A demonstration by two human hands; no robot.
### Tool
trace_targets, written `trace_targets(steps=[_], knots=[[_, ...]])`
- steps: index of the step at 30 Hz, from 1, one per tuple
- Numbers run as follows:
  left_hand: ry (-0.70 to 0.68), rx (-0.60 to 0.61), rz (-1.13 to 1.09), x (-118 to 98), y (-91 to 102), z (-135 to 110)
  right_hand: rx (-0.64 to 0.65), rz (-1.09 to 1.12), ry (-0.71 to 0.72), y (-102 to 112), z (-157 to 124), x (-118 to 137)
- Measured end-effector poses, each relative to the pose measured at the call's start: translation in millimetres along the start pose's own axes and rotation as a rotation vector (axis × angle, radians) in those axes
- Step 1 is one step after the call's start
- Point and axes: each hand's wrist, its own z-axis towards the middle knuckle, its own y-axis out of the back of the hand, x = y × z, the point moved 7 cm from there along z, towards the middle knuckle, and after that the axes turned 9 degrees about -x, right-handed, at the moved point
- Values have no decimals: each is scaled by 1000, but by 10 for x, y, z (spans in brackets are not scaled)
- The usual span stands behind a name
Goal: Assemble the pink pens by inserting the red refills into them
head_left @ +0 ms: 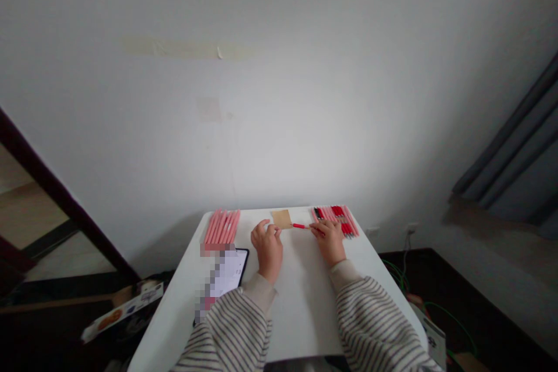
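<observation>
My right hand (328, 238) is closed on one end of a slim red pen (299, 226), which points left with its thin tip at the edge of a small brown paper square (282, 219). My left hand (267, 246) is just left of that square, its fingers curled and apart, with nothing visible in them. Behind and partly under my right hand lies a row of pink, red and black pens (331, 213). A bundle of pink pens (222, 226) sits at the far left corner.
Everything rests on a white table (300, 314) against a pale wall. A phone (231, 272), partly blurred, lies beside my left forearm. Green cables (396, 276) run along the floor at right, and a grey curtain (514, 168) hangs there.
</observation>
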Motion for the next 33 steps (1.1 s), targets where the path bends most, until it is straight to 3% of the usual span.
trace_targets(steps=[12, 33], knots=[[57, 14, -58, -10, 3, 2, -22, 21, 29, 11, 3, 11], [39, 59, -53, -16, -26, -14, 7, 5, 46, -14, -5, 26]])
